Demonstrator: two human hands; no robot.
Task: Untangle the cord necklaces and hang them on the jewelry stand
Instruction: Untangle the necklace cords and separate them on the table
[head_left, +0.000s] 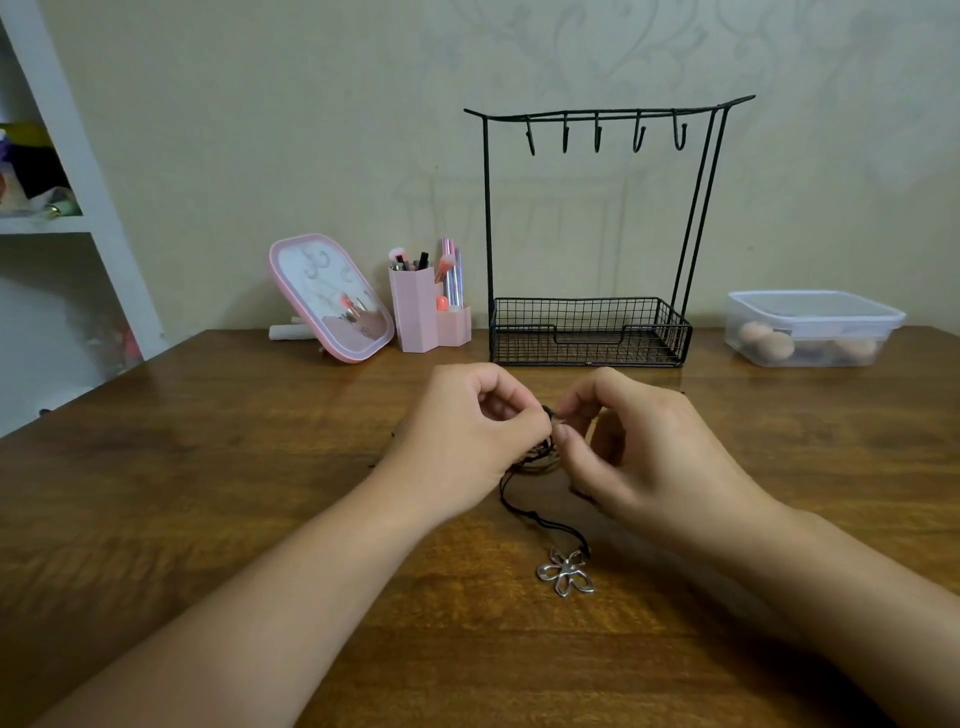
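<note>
So my left hand (462, 441) and right hand (644, 457) are both up over the tabletop (208, 467), fingers (563, 415) curled in and pinching the knotted bunch of cord necklaces (540, 457) right between my two sets of fingertips. The tangle is dark cords plus what looks like a brownish one, kinda blurry so I can't tell how many strands. One black cord drops below my fingers toward me and ends at a silver flower pendant (565, 571) lying flat on the wood. Just past my fingers sits the jewelry stand (592, 234), black wire, with a row of bare hooks up top and a mesh basket at the bottom. Off to the left of my fingers, a pink mirror (332, 296) and pink brush holder (421, 312); far right, a lidded plastic box (810, 327).
</note>
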